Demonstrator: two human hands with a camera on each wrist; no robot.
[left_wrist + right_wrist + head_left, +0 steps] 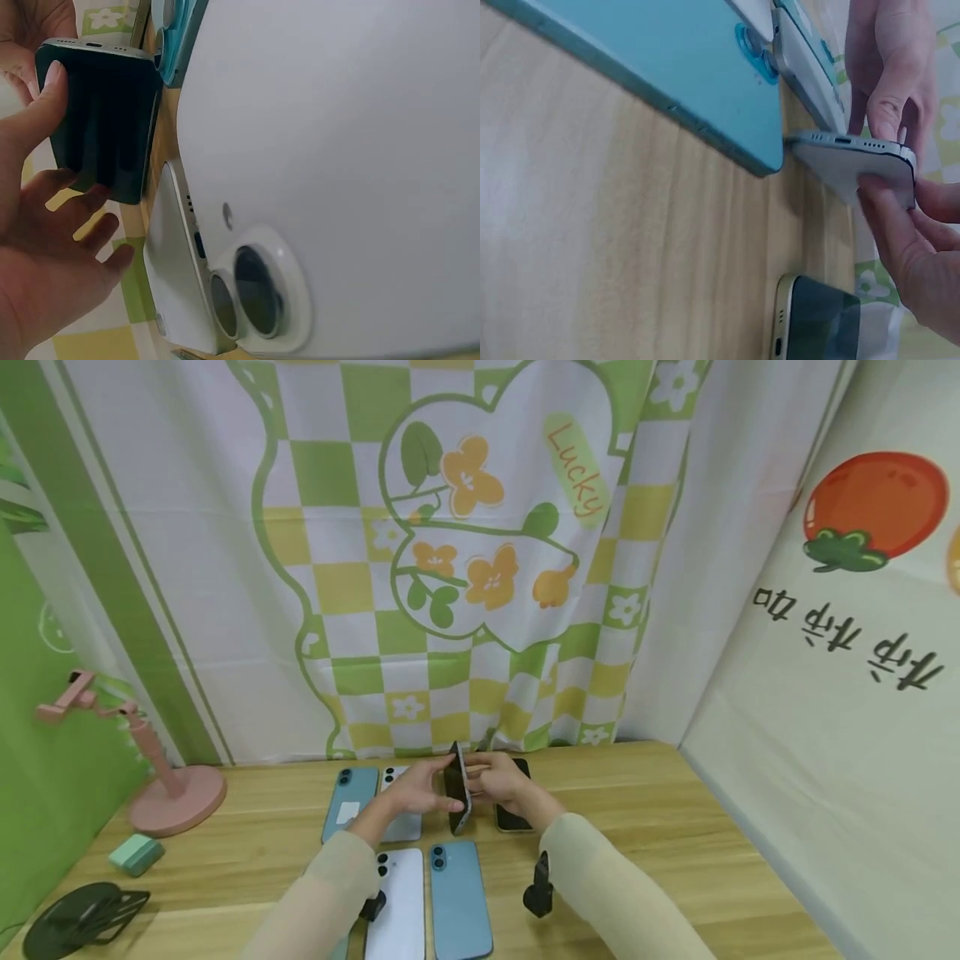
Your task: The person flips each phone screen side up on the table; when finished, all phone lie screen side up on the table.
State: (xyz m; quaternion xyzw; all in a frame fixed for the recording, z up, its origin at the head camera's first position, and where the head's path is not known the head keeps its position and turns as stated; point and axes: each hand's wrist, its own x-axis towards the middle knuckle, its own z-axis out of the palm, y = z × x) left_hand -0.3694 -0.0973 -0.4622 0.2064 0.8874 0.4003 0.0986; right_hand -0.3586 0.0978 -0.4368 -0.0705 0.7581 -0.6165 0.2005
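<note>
A smartphone (455, 781) stands on edge above the table, its dark screen towards my left hand (415, 789). That hand holds it by the edges, thumb on the screen near the charging-port end, as the left wrist view shows. My right hand (506, 783) grips it from the other side, with fingertips against the pale back (832, 165). A phone with a black screen (513, 821) lies face up beneath the right hand. Under the left hand, a white phone (405, 828) lies face down, beside a blue phone (360, 789) bearing a white label.
Nearer me lie another white phone (397, 902) and a blue phone (461, 902), cameras up. A pink phone stand (168, 785), a green block (137, 853) and a black object (78, 918) occupy the table's left side. A patterned curtain (480, 677) hangs behind the table.
</note>
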